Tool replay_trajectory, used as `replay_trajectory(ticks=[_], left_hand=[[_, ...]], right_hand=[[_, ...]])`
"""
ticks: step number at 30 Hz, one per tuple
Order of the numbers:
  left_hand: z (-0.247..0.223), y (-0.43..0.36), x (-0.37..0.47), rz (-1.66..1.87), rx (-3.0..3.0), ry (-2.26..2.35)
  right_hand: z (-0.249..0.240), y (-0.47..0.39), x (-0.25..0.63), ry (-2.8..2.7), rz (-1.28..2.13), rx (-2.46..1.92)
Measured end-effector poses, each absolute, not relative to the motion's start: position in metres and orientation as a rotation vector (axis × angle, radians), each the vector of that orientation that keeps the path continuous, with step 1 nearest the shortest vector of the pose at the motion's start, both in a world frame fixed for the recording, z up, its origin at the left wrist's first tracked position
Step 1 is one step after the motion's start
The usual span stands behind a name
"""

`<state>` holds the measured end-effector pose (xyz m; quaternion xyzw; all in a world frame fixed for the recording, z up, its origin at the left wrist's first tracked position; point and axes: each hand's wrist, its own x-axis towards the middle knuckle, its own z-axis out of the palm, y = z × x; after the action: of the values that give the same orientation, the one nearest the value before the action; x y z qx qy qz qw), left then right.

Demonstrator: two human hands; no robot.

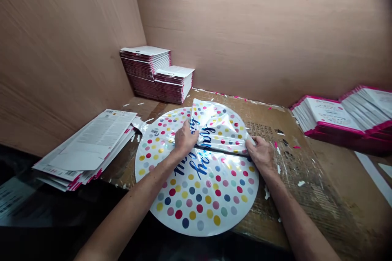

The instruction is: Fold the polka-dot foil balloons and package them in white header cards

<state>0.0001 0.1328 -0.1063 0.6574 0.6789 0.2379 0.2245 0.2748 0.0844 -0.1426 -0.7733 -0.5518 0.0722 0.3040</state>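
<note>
A large round white foil balloon (208, 200), flat and printed with coloured dots and blue lettering, lies on the cardboard-covered table and overhangs its front edge. Part of its upper right side is folded over, with a dark crease across the middle. My left hand (184, 138) pinches the folded layer near the centre, beside the lettering. At the right rim, my right hand (260, 153) grips the end of the fold, thumb on top and fingers partly hidden. A narrow tail of the balloon points to the upper left.
Flat printed card sleeves (88, 144) are piled at the left. Tall stacks of pink-edged packets (174, 83) stand in the back left corner, and more packets (333, 118) lie at the right. Paper scraps litter the cardboard surface (306, 191). Board walls (245, 28) enclose the back and left.
</note>
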Motion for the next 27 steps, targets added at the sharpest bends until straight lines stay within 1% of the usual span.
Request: replay_trajectory(ticks=[2,4,7,9,11,13,15,17,19,22,27], left_hand=[[-0.103,0.132,0.009,0.709,2.032,1.937],[-0.103,0.138,0.019,0.719,2.352,1.891],[-0.115,0.156,0.031,0.51,2.61,1.709],[-0.13,0.167,0.036,0.316,2.594,1.673],[-0.145,0.173,0.038,0.242,2.572,1.661],[-0.154,0.174,0.038,0.294,2.586,1.63],[-0.157,0.176,0.036,0.359,2.561,1.574],[-0.153,0.179,0.032,0.462,2.417,1.519],[-0.147,0.185,0.026,0.584,2.222,1.506],[-0.14,0.196,0.016,0.715,2.003,1.519],[-0.143,0.209,0.011,0.879,1.965,1.386]], right_hand=[[-0.144,0.092,0.276,-1.473,0.19,-2.074],[-0.143,0.094,0.278,-1.467,0.228,-2.083],[-0.137,0.085,0.274,-1.494,0.208,-2.166],[-0.129,0.073,0.266,-1.638,0.009,-2.17],[-0.121,0.063,0.253,-1.934,-0.256,-2.005],[-0.116,0.062,0.242,-2.315,-0.384,-1.753],[-0.116,0.071,0.236,-2.61,-0.344,-1.646],[-0.12,0.085,0.235,-2.716,-0.314,-1.742],[-0.122,0.097,0.236,-2.712,-0.359,-1.855],[-0.116,0.094,0.236,-2.748,-0.394,-1.929],[-0.09,0.054,0.232,-2.707,-0.172,-2.298]])
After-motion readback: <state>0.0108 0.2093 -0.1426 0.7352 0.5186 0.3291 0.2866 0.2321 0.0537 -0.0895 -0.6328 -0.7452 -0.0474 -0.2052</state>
